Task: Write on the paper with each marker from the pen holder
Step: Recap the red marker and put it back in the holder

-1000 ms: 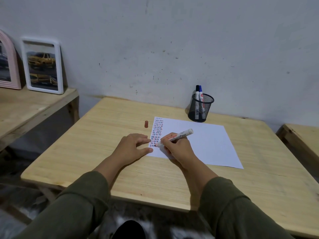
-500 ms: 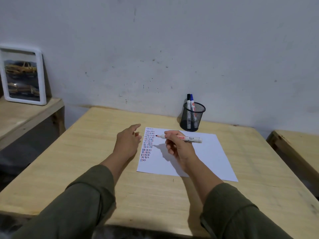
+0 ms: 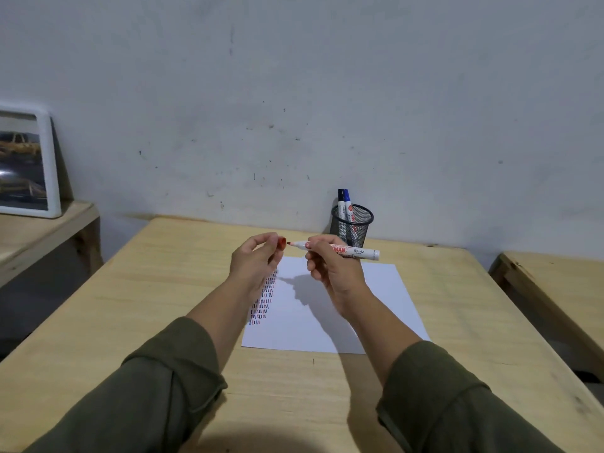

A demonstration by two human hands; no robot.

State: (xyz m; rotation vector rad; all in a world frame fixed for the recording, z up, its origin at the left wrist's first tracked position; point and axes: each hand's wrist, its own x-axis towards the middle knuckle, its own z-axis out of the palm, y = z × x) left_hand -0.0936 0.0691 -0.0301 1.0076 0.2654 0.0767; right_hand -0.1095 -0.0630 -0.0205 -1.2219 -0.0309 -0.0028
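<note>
My right hand (image 3: 330,273) holds a white marker with a red tip (image 3: 354,252) level above the paper, its tip pointing left. My left hand (image 3: 255,261) pinches the marker's red cap (image 3: 281,242) just in front of that tip, a small gap between them. The white paper (image 3: 379,299) lies on the wooden table (image 3: 137,305), with rows of short coloured strokes (image 3: 263,302) down its left edge. A black mesh pen holder (image 3: 353,225) stands behind the paper near the wall, with a black marker (image 3: 341,196) and a blue marker (image 3: 347,198) upright in it.
A white-framed picture (image 3: 27,165) leans against the wall on a lower wooden shelf at the left. Another wooden surface (image 3: 562,282) sits to the right of the table. The grey wall rises right behind the pen holder.
My left hand picked up the red cap from the table left of the paper and raised it. My right hand lifted the marker off the paper and turned it level, tip toward the cap.
</note>
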